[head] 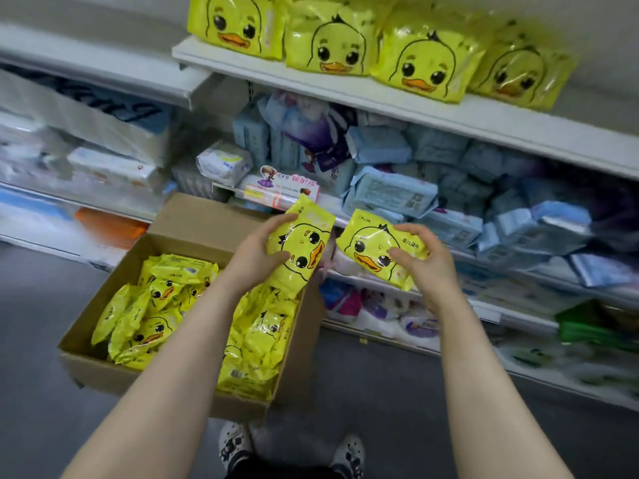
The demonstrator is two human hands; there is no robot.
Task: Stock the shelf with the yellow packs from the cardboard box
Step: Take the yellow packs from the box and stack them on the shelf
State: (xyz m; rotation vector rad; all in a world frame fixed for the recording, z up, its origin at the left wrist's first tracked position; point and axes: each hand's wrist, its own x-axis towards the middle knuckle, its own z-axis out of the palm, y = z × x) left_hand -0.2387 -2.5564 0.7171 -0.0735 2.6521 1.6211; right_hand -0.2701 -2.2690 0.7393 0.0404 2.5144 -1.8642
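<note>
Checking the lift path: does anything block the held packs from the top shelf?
Nothing visible: open air lies between the left pack, the right pack and the top shelf, though shelved yellow packs already line it.

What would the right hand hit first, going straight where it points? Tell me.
Likely the light blue plastic packs, beyond the yellow duck-print pack that the right hand grips; depth is unclear.

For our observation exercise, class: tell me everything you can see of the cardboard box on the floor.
The cardboard box is plain brown card, open-topped, with its rear flap raised. It sits on the grey floor in front of the shelving. Glossy yellow duck-face packs lie heaped inside it.
</note>
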